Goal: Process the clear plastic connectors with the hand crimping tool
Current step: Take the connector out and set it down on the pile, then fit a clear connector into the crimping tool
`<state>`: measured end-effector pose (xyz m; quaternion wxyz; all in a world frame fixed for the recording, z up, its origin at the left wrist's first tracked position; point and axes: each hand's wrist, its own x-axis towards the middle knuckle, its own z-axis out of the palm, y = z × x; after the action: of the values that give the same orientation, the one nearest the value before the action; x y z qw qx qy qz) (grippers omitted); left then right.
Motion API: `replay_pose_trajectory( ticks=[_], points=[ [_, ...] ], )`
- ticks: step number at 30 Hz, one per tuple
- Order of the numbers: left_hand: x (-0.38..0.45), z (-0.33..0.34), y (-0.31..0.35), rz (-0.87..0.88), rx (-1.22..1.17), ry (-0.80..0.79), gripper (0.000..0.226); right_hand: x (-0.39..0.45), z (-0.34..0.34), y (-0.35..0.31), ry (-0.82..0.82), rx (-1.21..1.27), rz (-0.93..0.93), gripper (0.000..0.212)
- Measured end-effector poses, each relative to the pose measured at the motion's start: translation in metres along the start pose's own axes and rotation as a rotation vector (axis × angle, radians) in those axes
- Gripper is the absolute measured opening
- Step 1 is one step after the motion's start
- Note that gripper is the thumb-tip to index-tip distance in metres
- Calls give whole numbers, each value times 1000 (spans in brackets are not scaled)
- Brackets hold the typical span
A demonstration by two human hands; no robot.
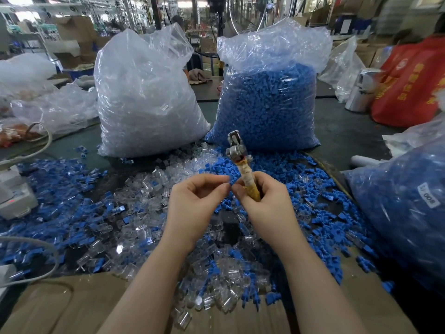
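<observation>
**Clear plastic, easy to fumble**

Clear connectors [149, 213] lie heaped under my hands. My left hand [195, 201] pinches something I can't make out; my right hand [262, 203] clamps the crimping tool [243, 165]. A slip loses the piece among blue caps [301, 179].

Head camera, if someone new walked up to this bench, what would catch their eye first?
Two tall plastic bags at the back: the clear bag on the left, the blue bag beside it on the right. In front, loose blue and clear connectors lie mixed across the table. At centre, the right hand holds the crimper upright, head up, while the left hand brings pinched fingertips to meet it.
</observation>
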<state>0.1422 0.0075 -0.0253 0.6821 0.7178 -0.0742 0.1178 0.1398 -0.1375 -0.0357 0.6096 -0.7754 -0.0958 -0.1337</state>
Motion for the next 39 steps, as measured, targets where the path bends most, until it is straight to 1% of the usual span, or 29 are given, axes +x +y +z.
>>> replay_pose_trajectory(
  ticks=[11, 15, 18, 20, 22, 27, 34, 39],
  points=[
    [0, -1, -2, -6, 12, -19, 20, 0, 1, 3, -11, -57, -8, 17],
    [0, -2, -3, 10, -1, -24, 20, 0, 1, 1, -44, -52, 8, 13],
    [3, -6, -3, 18, -97, 38, 16, -1, -2, -1, -118, -25, 55, 10],
    [6, -11, -3, 25, -193, 89, 18, -1, -6, 0, -164, -90, 71, 11],
    [8, -15, -3, 48, -230, 124, 19, -1, -9, 3, -214, -170, 83, 16],
    [9, -18, -1, 112, -210, 113, 16, -1, -12, 5, -316, -256, 124, 23],
    [8, -18, 1, 152, -106, 80, 19, -1, -12, 5, -329, -264, 127, 21],
    [8, -18, 1, 159, -101, 67, 21, -3, -13, 2, -337, -316, 107, 20]
  ],
)
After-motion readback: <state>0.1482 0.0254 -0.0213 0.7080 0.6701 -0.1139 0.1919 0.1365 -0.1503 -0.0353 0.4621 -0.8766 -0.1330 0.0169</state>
